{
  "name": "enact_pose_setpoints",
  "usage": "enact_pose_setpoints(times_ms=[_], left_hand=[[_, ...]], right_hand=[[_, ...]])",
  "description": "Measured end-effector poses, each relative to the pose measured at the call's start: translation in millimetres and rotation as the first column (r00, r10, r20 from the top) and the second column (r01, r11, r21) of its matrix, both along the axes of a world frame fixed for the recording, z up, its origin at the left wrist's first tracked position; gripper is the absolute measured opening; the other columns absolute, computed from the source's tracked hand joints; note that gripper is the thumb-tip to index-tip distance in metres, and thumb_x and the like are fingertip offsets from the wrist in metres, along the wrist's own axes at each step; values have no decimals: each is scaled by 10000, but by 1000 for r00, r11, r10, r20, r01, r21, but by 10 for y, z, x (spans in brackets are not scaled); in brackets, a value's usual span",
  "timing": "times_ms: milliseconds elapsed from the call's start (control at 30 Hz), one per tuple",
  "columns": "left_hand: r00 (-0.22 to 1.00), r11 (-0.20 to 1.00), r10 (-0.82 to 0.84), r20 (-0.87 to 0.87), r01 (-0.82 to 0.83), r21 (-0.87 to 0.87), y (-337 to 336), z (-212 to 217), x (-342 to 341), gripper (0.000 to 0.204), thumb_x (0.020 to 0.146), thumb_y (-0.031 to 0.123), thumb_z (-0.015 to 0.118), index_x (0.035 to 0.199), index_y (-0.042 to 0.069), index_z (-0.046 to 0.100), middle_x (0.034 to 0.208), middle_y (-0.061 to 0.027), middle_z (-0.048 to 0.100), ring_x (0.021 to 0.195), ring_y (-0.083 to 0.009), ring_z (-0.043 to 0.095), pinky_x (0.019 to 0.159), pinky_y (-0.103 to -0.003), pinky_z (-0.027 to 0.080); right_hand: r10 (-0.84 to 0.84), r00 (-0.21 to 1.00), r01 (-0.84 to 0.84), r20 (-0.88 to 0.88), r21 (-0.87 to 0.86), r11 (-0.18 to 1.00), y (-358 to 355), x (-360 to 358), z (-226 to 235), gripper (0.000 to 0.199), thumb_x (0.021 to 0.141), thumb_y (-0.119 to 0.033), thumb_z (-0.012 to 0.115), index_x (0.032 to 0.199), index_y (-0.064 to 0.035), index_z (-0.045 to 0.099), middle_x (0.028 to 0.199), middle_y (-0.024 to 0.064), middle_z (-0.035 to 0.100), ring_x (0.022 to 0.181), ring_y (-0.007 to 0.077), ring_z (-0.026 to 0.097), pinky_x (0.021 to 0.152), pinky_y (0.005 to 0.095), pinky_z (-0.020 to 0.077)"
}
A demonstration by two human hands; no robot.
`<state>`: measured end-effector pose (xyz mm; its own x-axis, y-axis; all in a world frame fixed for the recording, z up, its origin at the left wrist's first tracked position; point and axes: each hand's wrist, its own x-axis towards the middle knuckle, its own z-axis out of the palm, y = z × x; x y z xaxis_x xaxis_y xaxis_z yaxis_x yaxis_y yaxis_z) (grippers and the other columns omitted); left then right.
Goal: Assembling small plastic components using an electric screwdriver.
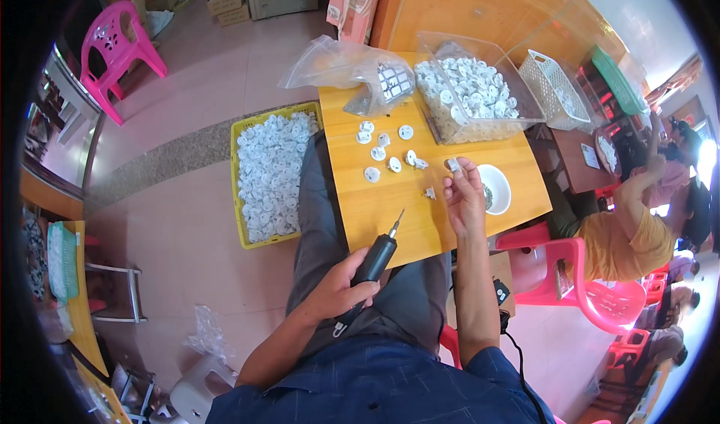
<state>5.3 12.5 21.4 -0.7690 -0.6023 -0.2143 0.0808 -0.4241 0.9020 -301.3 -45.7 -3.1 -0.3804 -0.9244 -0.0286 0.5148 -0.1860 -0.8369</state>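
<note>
My left hand (346, 287) is wrapped round a black electric screwdriver (377, 259), its metal bit pointing up over the near edge of the wooden table (397, 229). Pinched in the fingertips of my right hand (466, 195) is a small white plastic part (452, 164); its details are too small to tell. Just right of that hand stands a white bowl (504, 190) with small metal pieces in it, probably screws. Several round white plastic parts (372, 175) lie loose on the table, and one small piece (430, 193) lies close to my right fingers.
A clear bin (487, 133) heaped with white parts stands at the table's far right, beside a clear plastic bag (337, 62). On the floor to the left, a yellow crate (270, 242) is full of similar parts. Pink chairs (574, 274) and a person in yellow (622, 248) are at right.
</note>
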Motion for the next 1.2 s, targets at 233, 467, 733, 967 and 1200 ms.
enact_pose_setpoints(times_ms=[233, 467, 733, 967, 1200], left_hand=[[1000, 1000, -13, 6, 13, -4, 18, -10, -28, 646, 931, 49, 606, 1514, -10, 335, 965, -60, 601, 733, -108, 616, 681, -271, 515], [999, 1000, 26, 39, -26, 6, 35, -17, -29, 637, 935, 69, 605, 1513, 5, 344, 933, -44, 586, 717, -97, 595, 660, -255, 497], [997, 1000, 27, 75, -27, -3, 39, -4, -34, 641, 928, 60, 607, 1509, 8, 342, 954, -50, 599, 719, -99, 610, 666, -258, 507], [997, 999, 33, 71, -33, -8, 40, -33, -26, 642, 927, 57, 606, 1509, 4, 341, 935, -41, 582, 714, -100, 610, 663, -260, 510], [997, 999, 50, 57, -51, 12, 44, -11, -27, 648, 921, 60, 596, 1516, 3, 345, 930, -37, 574, 715, -90, 586, 655, -247, 499]], right_hand=[[45, 982, -51, 183, 29, 998, 151, 191, -10, 193, 995, -69, 614, 1183, -62, 572, 1168, 91, 658, 837, 133, 670, 710, 220, 570], [78, 991, -55, -108, 203, 978, 289, 412, -76, 159, 969, -19, 639, 1103, -81, 580, 1096, 54, 652, 873, 134, 668, 754, 241, 557], [73, 996, -65, -47, 162, 985, 342, 497, -209, 162, 969, -8, 630, 1097, -95, 581, 1129, 74, 663, 939, 147, 664, 773, 247, 531], [178, 976, -147, -126, 226, 963, 369, 516, -143, 267, 1001, 17, 543, 1245, -91, 547, 1207, 99, 662, 937, 136, 662, 778, 236, 522], [171, 980, -144, -102, 229, 963, 370, 548, -188, 294, 997, 32, 533, 1266, -88, 537, 1223, 121, 667, 896, 138, 669, 757, 235, 538]])
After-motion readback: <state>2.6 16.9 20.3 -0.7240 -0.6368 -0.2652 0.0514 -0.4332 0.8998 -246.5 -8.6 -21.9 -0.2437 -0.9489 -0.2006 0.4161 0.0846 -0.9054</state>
